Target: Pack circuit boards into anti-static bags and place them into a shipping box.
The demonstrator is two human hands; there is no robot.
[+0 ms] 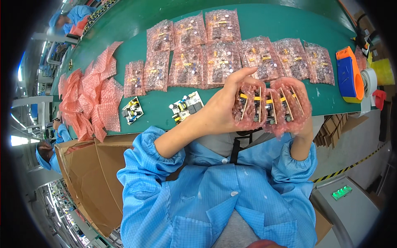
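Both my hands hold one stack of circuit boards wrapped in pink bubble bags [269, 105], standing on edge side by side above the table's near edge. My left hand [221, 109] presses the stack from its left end, thumb raised over the top. My right hand [304, 124] closes on the right end, mostly hidden behind the bags. Several more bagged boards [223, 53] lie flat in rows on the green table [136, 25]. Two bare circuit boards lie nearer me: one [187, 106] just left of my left hand, another [132, 110] further left.
A heap of empty pink bubble bags [93, 95] lies at the table's left. An open cardboard box [103, 173] stands at my lower left. An orange and blue tape dispenser [349, 74] sits at the right. Other workers in blue coats are at far left.
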